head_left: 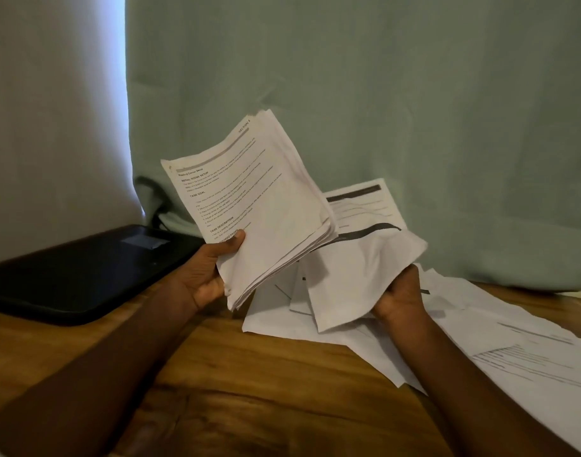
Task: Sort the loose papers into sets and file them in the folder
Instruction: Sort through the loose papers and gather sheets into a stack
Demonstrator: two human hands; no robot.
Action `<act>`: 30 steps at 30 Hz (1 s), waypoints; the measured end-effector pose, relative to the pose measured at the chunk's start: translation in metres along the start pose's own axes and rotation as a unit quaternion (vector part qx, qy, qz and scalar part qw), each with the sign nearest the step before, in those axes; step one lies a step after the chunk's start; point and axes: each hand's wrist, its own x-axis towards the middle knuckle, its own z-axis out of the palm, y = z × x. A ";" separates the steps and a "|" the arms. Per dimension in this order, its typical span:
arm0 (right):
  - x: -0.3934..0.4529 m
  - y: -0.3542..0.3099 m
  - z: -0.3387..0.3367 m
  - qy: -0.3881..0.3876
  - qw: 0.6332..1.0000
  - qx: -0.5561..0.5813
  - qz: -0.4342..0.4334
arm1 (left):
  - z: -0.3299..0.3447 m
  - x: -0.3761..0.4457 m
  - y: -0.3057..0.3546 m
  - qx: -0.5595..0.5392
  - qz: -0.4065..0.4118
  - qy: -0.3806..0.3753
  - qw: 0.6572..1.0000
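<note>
My left hand [210, 272] grips a thick stack of printed papers [259, 206] by its lower corner, held up and tilted, thumb on the top page. My right hand [401, 291] holds a bent sheet [358, 278] lifted off the table, its fingers hidden behind the paper. Loose sheets [500, 331] lie spread over the wooden table to the right and under the lifted sheet. One printed page [365, 206] leans against the curtain behind. A black folder [85, 272] lies flat and closed at the left of the table.
The wooden table [266, 390] runs up to a pale green curtain [381, 94] at the back. A lighter wall or curtain panel [52, 127] stands at the left. A dark cable [157, 216] shows behind the folder.
</note>
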 end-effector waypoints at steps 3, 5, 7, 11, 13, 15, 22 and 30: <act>0.010 -0.006 -0.010 0.114 0.993 0.004 -0.001 | 0.002 -0.002 0.001 0.025 -0.009 0.004 1.000; 0.022 -0.006 -0.020 0.170 0.985 -0.021 -0.005 | -0.002 0.002 -0.001 0.023 -0.009 0.029 0.999; 0.024 -0.006 -0.023 0.181 0.982 -0.047 0.005 | 0.002 -0.001 -0.001 0.014 -0.001 0.044 0.999; 0.022 0.008 -0.019 0.147 0.982 -0.093 0.072 | 0.000 -0.001 -0.001 -0.006 0.022 0.038 0.999; 0.019 0.019 -0.014 0.139 0.977 -0.121 0.104 | -0.005 0.001 0.002 -0.019 0.018 0.015 1.000; 0.016 0.029 -0.010 0.128 0.970 -0.164 0.127 | -0.003 0.000 0.004 -0.020 0.019 0.010 1.000; 0.003 0.052 -0.003 0.005 0.753 -0.658 -0.004 | 0.001 0.003 0.005 -0.031 0.046 -0.001 0.998; 0.002 -0.029 -0.014 0.081 0.511 -0.850 -0.104 | -0.001 0.005 0.002 0.031 0.041 -0.005 0.999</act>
